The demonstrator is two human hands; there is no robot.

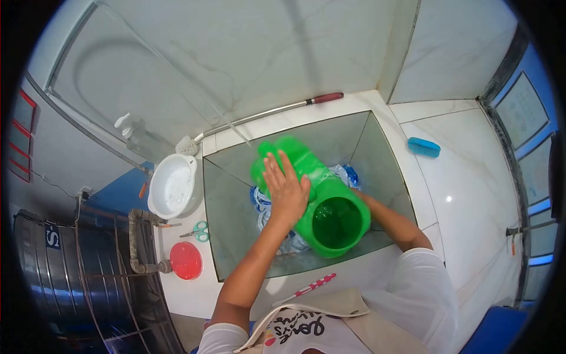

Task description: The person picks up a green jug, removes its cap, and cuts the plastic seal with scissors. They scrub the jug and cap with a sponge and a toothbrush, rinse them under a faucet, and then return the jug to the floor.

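A green plastic container (339,227) with a wide round opening is tilted over a sunken, tiled basin (236,236). Its far end is blurred, beside a thin stream of water. My left hand (287,192) lies on the container's upper left side, fingers stretched out and somewhat apart. On the container's right side is my right hand (361,199), mostly hidden behind it, so its fingers do not show. Blue and white cloth (263,206) lies in the basin below.
Left of the basin are a white bowl (172,187), teal-handled scissors (201,231), a red disc (186,260) and a pump bottle (135,137). A long-handled brush (277,112) lies behind. A blue brush (423,147) is at right, a pink-and-white handle (315,285) in front.
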